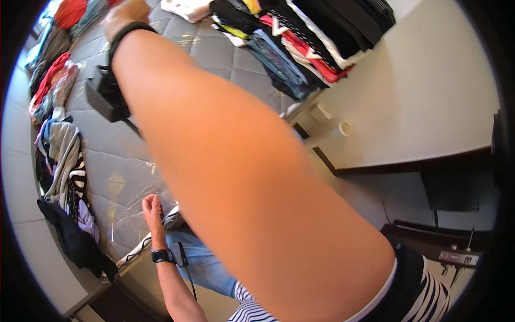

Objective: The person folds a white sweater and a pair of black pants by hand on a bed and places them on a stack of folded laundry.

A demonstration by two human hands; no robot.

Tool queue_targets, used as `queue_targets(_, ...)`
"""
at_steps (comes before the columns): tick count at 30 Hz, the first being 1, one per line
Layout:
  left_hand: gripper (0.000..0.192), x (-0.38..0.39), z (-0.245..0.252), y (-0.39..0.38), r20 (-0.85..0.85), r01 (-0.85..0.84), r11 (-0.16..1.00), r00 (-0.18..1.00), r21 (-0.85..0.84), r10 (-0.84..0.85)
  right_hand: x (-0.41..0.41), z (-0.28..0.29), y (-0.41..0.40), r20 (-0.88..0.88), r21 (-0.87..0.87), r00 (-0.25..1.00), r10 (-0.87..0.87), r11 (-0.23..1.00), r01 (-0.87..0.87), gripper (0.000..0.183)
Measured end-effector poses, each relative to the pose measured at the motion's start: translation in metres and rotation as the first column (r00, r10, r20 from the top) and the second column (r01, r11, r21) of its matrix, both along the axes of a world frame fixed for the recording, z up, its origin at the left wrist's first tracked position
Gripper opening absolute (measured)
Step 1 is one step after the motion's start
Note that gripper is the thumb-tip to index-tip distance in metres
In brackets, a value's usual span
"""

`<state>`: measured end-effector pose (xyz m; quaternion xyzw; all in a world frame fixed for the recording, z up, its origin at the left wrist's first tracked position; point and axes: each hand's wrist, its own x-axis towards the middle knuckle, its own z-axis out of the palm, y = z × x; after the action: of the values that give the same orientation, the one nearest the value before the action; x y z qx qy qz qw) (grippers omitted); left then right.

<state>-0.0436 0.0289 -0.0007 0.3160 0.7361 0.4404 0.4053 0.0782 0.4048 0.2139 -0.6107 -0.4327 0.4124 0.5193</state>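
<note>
My right arm reaches across the view to the top left, large and close. At the frame's top edge my right hand (128,14) is partly cut off, over the grey quilted mattress (120,149); what its fingers do is hidden. Lower down, my left hand (153,206) is by the near side of the mattress, its fingers curled with nothing visible in them. Beside it lies a piece of white and dark cloth (173,217). Each wrist wears a black strap with a black device.
Crumpled clothes (64,149) lie along the mattress's left side, with a black garment (76,237) at the near corner. Folded clothes (281,60), among them blue jeans (277,60), lie in rows at the top. A pale wall or panel (414,100) stands at the right.
</note>
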Motion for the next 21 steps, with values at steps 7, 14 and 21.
queue_targets(7, 0.028, 0.008, -0.014, 0.010, 0.008, 0.048, 0.999, 0.999, 0.008, -0.048, 0.010, 0.002, 0.011, 0.043, 0.007, 0.997, -0.058, 0.998, 0.057, 0.021)
queue_targets(14, 0.028, 0.007, -0.020, 0.005, 0.113, 0.064, 0.992, 0.991, 0.105, -0.076, 0.033, -0.043, -0.072, 0.072, -0.188, 0.996, -0.046, 0.980, 0.059, 0.017)
queue_targets(21, 0.035, -0.003, 0.018, -0.003, 0.145, 0.109, 0.991, 0.982, 0.077, -0.119, -0.036, -0.014, -0.087, 0.043, -0.111, 0.999, -0.032, 0.993, 0.036, 0.018)
